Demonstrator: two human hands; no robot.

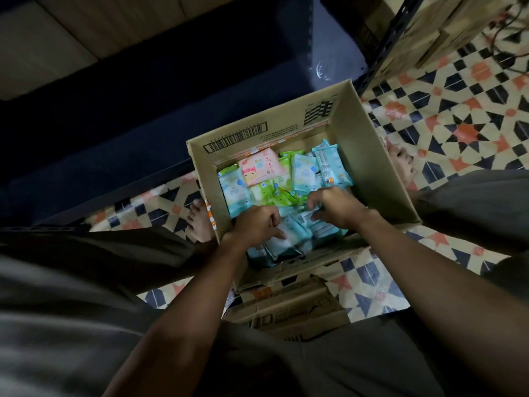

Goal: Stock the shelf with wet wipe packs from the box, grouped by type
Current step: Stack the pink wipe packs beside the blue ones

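An open cardboard box (369,156) stands on the tiled floor between my feet. It holds several wet wipe packs: a pink pack (262,167) at the back left, green packs (273,193) in the middle, and light blue packs (330,164) at the back right and along the near side. Both hands are inside the box at its near side. My left hand (256,223) curls its fingers round a blue pack (292,239). My right hand (333,206) grips another blue pack (322,226). The shelf (171,90) is dark, beyond the box.
A dark metal shelf upright (383,55) rises behind the box on the right, with cartons (435,27) stacked behind it. The patterned floor tiles (458,116) lie open to the right. A flattened cardboard flap (289,308) lies near me. My bare feet flank the box.
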